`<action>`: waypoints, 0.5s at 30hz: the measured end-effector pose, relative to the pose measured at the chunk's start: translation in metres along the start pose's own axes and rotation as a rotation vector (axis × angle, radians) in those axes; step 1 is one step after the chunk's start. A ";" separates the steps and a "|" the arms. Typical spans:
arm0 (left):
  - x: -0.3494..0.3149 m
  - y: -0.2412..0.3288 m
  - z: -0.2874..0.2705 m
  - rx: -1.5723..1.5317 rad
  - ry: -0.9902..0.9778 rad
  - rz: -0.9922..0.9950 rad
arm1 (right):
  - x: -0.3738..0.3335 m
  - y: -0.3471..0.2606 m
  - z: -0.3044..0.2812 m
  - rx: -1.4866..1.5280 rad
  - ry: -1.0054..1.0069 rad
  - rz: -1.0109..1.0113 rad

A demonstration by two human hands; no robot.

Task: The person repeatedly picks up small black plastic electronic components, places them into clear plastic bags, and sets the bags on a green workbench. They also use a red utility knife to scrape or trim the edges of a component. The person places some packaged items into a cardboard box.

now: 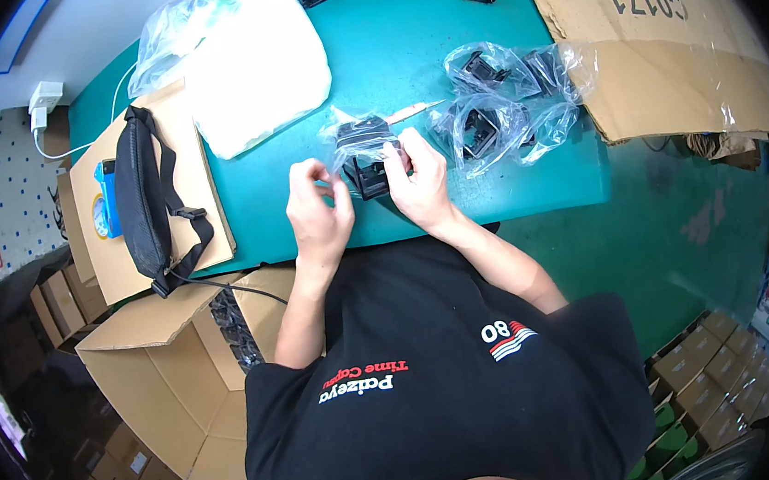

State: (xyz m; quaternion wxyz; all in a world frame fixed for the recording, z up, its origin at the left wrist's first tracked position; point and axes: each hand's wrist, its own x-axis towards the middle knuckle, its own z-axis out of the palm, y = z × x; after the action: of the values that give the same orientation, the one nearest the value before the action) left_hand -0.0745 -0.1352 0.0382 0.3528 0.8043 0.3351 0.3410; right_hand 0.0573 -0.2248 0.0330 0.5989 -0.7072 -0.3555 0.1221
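clock positions are read about the black part (369, 175), located over the near side of the teal tabletop (388, 41), partly within a clear plastic bag (336, 135). right hand (420, 181), 4 o'clock: thumb and fingers pinched on the part's edge. left hand (318, 207), 8 o'clock: fingers half curled; whether it grips the bag cannot be told. bagged black parts (479, 129): near, toward 3 o'clock. black waist bag (140, 199): well apart, 9 o'clock.

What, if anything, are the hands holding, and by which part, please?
The right hand appears to hold the black plastic part by its right side; whether the left hand grips the clear bag cannot be told.
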 end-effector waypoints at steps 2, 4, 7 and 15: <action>0.002 0.004 0.001 0.182 -0.102 0.053 | -0.001 -0.003 0.001 -0.010 0.015 0.000; -0.005 0.016 0.002 0.184 -0.192 0.024 | 0.002 -0.002 0.001 -0.062 0.046 -0.073; -0.015 0.028 -0.001 0.069 -0.391 -0.176 | 0.002 0.003 -0.001 -0.142 0.079 -0.183; 0.018 0.028 -0.008 -0.072 -0.343 -0.265 | 0.010 -0.014 -0.011 -0.203 -0.111 -0.457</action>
State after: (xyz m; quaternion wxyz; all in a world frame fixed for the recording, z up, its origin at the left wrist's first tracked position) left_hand -0.0632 -0.1334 0.0703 0.4751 0.7862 0.3606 0.1614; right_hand 0.0666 -0.2263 0.0518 0.5165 -0.6572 -0.5487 -0.0141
